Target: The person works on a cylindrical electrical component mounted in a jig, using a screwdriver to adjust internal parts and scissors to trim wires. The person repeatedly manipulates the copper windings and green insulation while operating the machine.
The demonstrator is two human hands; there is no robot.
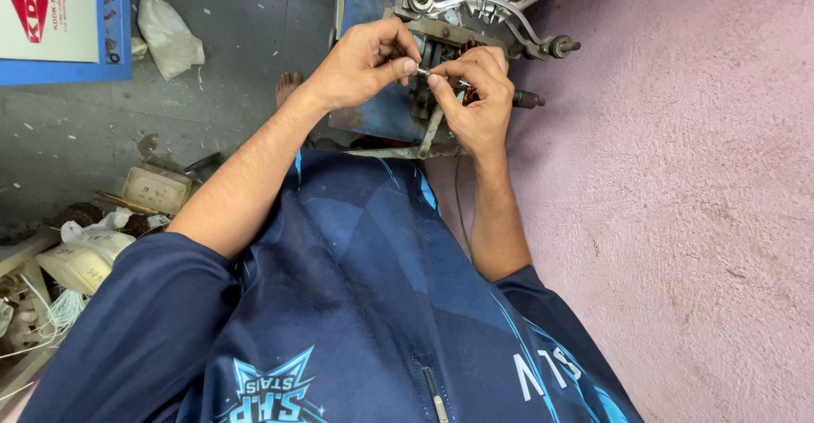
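Observation:
My left hand point(366, 60) and my right hand point(476, 97) meet over a metal machine point(475, 16) on a blue base point(373, 109). Both pinch a small thin metal piece point(426, 73) between thumb and fingertips, the fingertips almost touching. Copper-coloured wire windings point(465, 50) show in the machine just behind my right hand. Curved metal arms and a bolt end point(560, 47) stick out to the right. My dark blue shirt fills the lower part of the view.
A pink wall point(678, 177) runs along the right. The grey floor point(212, 92) at left holds a white bag point(168, 35), a blue-framed board point(64, 16), a small box point(155, 187) and clutter with white cord point(59, 304). A bare foot point(287, 86) shows beside the base.

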